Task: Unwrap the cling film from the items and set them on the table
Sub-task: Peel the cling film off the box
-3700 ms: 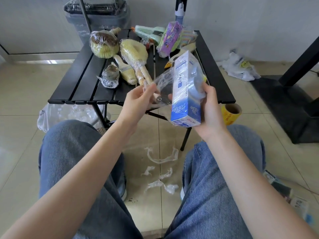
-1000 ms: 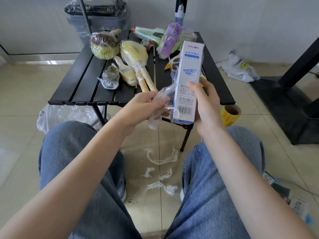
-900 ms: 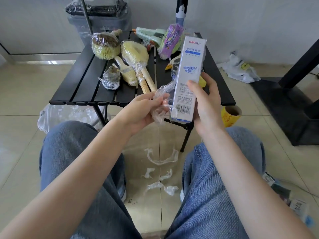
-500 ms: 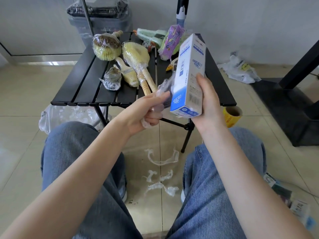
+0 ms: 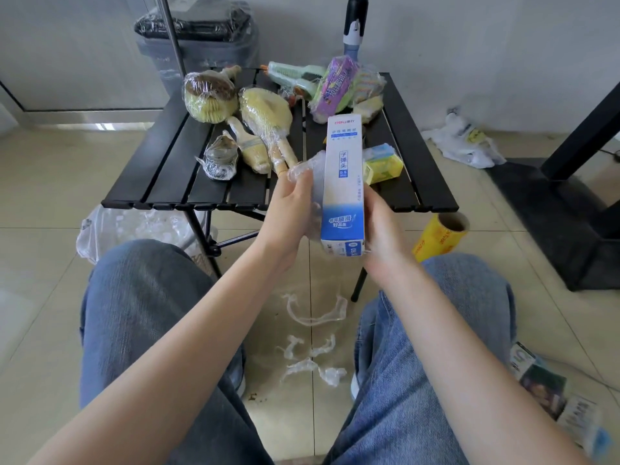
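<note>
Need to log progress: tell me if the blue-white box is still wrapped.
Partly: cling film clings to the box, bunched in the left hand.

White-and-blue box stood upright above counter's near edge, held off it. Crumpled clear cling film clung to its left side. Other wrapped items lay on counter.

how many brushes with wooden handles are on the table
3: one with a round head at the back left, a large yellow one at the centre, a small flat one between them. Others may be hidden.
</note>
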`<state>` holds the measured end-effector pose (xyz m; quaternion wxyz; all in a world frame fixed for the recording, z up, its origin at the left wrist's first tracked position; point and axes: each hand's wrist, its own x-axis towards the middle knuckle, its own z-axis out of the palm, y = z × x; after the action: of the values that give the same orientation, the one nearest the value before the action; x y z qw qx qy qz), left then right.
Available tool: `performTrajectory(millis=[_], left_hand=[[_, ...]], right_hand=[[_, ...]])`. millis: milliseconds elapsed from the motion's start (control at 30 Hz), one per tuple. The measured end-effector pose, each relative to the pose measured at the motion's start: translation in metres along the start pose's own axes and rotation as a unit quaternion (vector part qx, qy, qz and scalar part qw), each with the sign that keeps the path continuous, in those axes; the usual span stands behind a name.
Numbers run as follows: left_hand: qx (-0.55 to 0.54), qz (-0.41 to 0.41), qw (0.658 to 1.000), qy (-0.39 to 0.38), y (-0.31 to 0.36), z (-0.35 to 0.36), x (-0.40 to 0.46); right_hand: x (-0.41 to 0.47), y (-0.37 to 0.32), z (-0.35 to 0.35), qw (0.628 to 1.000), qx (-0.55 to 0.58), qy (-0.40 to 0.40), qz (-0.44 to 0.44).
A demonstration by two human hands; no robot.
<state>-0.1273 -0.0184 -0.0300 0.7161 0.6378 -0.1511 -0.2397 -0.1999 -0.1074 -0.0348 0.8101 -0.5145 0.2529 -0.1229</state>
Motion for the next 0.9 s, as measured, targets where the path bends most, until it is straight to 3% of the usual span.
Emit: performTrajectory(millis=[100,233,433,700,800,900], left_hand=[[0.01,0.02,0.999,0.03,0.001,-0.002,0.002],[0.045,0.027,0.997,0.057,0.004,-0.002,-0.004],[0.131,0.108,0.978,0.122,0.014,0.0,-0.008],[-0.073,0.06,0.99,0.102,0.043,-0.011,-0.004],[-0.023,0.079,0.99,0.118,0.044,-0.021,0.004],[0.045,0.041,0.996,0.065,0.045,-0.023,0.01]], right_hand=[[0.002,0.001,-0.003,0.989,-0.127,0.049,-0.05],[0.002,-0.008,-0.003,0.968,-0.189,0.093,-0.137],[0.002,-0.012,0.004,0.978,-0.198,0.019,-0.064],[0.002,-0.016,-0.007,0.998,-0.062,0.011,0.01],[0.001,-0.018,-0.012,1.0,-0.018,0.006,0.014],[0.0,-0.022,-0.013,1.0,0.015,0.001,0.013]])
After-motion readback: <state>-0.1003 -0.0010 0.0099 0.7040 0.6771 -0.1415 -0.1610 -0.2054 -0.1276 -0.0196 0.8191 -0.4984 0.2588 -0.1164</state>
